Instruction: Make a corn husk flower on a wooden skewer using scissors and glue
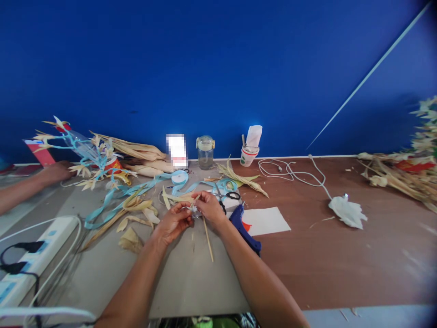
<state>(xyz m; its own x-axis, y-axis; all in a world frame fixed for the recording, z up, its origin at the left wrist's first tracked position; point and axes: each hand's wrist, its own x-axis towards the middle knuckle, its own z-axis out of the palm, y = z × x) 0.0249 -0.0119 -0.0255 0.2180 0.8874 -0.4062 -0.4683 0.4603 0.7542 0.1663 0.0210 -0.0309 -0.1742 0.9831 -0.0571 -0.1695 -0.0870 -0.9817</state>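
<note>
Near the table's middle, my left hand (pixel 175 222) and my right hand (pixel 210 208) meet, their fingertips pinched on a small pale husk-like piece (pixel 194 208). Its exact shape is mostly covered by the fingers. A thin stick (pixel 208 240) slants down from beneath my right hand; whether it is held or lies on the table I cannot tell. Just right of my right wrist lies a blue glue gun (pixel 246 231), partly over white paper (pixel 271 220). Scissors with black handles (pixel 233 196) are behind my right hand. Dried corn husks (pixel 138 205) lie left of my left hand.
Light blue ribbon (pixel 111 200) trails leftward. Behind stand a jar (pixel 205 154) and a paper cup (pixel 249 156). A power strip (pixel 44 255) lies front left. Another person's hand (pixel 59 173) is beside a husk flower arrangement (pixel 97 159). A white cable (pixel 316 181) runs right.
</note>
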